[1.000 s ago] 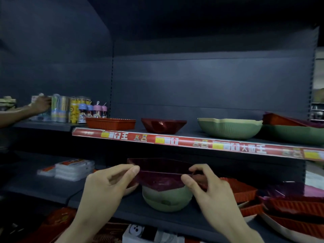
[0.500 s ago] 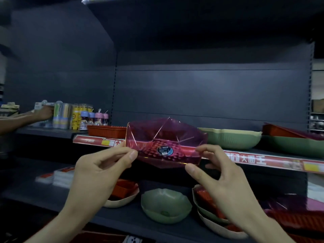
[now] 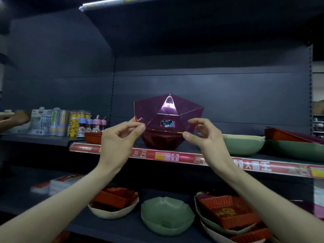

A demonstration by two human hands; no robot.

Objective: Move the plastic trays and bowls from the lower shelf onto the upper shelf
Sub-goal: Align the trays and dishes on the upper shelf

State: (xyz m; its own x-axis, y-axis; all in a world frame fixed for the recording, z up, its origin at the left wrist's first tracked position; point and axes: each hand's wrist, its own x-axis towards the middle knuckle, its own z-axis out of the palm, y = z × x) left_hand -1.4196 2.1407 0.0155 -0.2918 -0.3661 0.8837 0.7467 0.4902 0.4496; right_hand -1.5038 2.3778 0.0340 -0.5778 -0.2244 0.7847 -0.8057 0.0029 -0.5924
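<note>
Purple bowl held tipped over red bowl on upper shelf, likely to be stacked inside. Rim pinched at 9 o'clock by left hand, 4 o'clock by right hand, for steady lowering.

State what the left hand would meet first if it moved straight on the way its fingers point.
The left hand pinches the purple bowl; beyond that, probably the red bowl on the upper shelf, though depth is unclear.

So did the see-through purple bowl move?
Yes, up. Before, the purple bowl sat below the red price strip; now the left hand and right hand pinch it above that strip, over the dark red bowl.
</note>
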